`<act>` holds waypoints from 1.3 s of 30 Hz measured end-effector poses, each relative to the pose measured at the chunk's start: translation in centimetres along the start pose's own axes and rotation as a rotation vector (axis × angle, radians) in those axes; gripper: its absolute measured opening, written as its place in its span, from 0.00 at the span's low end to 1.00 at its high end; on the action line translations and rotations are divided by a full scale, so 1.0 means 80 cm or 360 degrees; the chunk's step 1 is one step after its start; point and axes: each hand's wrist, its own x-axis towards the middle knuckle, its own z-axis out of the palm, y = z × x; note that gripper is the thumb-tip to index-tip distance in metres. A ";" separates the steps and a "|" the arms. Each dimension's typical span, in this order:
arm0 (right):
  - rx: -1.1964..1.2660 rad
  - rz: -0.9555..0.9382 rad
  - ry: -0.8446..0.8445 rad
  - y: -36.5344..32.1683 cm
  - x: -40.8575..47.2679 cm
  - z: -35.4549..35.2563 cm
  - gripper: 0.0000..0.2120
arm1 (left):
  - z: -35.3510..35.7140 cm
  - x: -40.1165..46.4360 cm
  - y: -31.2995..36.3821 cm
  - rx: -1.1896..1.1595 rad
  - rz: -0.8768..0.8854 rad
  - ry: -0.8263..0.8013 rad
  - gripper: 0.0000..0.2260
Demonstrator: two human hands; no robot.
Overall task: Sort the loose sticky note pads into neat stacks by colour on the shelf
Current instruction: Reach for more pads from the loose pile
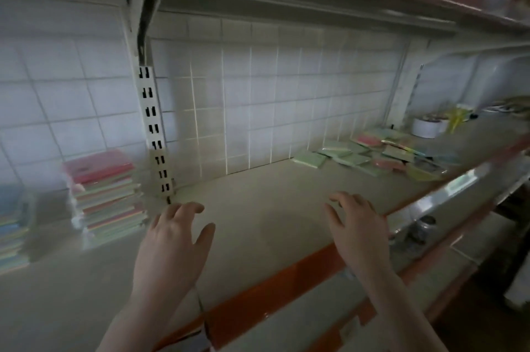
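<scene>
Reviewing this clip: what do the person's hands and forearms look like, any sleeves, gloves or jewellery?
Both are bare: the left hand and right hand wear no gloves, and no rings or watch show. No sleeve reaches either visible forearm. The frame is slightly blurred.

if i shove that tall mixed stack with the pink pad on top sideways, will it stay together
Probably not. The tall stack looks uneven, with pad edges jutting out at different levels, so a push up high would likely shear or topple it. The pads seem wrapped in glossy film, so they may slide over each other. Pushing low, or steadying the top with the left hand, seems safer.
</scene>
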 end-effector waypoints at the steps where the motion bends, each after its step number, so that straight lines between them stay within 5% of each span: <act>1: 0.0024 0.0009 -0.0007 0.016 0.007 0.002 0.07 | 0.008 0.005 0.013 0.0003 -0.0010 0.0008 0.15; 17: 0.0160 -0.0086 -0.0203 0.367 0.151 0.007 0.07 | 0.222 0.037 0.298 -0.0011 -0.0280 -0.0031 0.16; 39: 0.0143 0.0209 -0.0447 0.546 0.289 0.074 0.14 | 0.365 0.158 0.437 0.0084 -0.0130 -0.0095 0.18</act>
